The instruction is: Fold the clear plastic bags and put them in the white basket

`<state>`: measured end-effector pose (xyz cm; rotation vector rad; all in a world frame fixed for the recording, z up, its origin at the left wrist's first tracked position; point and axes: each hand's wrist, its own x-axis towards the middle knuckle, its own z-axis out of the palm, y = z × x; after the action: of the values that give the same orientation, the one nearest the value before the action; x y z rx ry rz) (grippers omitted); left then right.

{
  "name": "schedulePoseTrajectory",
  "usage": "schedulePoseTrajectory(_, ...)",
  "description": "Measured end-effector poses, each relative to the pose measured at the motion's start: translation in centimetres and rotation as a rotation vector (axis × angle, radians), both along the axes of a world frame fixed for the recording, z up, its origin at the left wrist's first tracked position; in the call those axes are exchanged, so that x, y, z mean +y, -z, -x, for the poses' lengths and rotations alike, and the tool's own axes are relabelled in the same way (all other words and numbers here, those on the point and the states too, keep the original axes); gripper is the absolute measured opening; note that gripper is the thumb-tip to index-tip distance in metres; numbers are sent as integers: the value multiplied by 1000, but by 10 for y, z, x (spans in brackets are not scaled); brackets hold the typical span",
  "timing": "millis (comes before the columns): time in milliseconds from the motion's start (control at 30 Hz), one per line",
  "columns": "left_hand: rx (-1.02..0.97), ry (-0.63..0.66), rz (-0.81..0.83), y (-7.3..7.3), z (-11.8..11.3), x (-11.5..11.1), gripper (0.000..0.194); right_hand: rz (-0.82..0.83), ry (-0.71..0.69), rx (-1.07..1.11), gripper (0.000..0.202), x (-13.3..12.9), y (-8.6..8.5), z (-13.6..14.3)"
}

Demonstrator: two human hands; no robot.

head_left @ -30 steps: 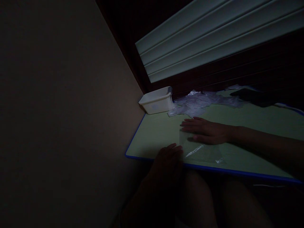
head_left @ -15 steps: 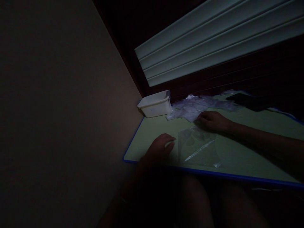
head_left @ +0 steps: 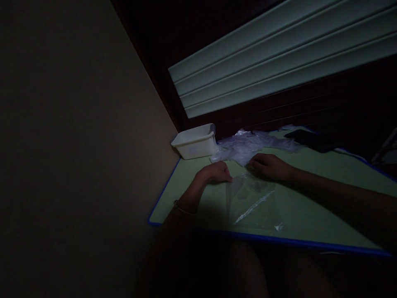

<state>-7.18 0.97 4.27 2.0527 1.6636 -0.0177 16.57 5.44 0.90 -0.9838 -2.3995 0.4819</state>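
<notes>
A clear plastic bag (head_left: 256, 203) lies flat on the pale green tabletop (head_left: 322, 207), with a bright streak across it. My left hand (head_left: 217, 171) is closed in a pinch at the bag's upper left corner. At the bag's top edge, my right hand (head_left: 268, 165) has its fingers pressed together on the plastic, beside a heap of thin clear bags (head_left: 245, 145). The light is dim, and the fingertips of both hands are hard to make out.
A white plastic bin (head_left: 197, 147) stands at the back left corner, against the wall (head_left: 124, 136). A dark flat object (head_left: 310, 138) lies at the back right. The table has a blue edge (head_left: 279, 241) near my legs.
My left hand has moved up and right to the bag's corner, and its fingers have closed. My right hand has stayed at the bag's top edge. The whole view has shifted slightly.
</notes>
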Motion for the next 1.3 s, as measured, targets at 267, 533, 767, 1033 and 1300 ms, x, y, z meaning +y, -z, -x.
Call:
schedulePoseTrajectory(267,-116,5,-27,10,2,0,29,32,-89,11,30,0,1,-1)
schedulePoseTrajectory(533,-342,-5,-83,15,3,-8,23,109,-125,72,33,-2,-2,-1)
schedulePoseTrajectory(767,-503,-23,-139,14,1,-18,19,268,-202,164,37,-7,-9,-2)
schedulePoseTrajectory(1033,-637,-90,-95,12,3,-18,19,570,-217,278,46,-7,-7,-7)
schedulePoseTrajectory(1300,-905,-187,81,17,-4,-15,33,577,-228,305,43,-7,-4,-3)
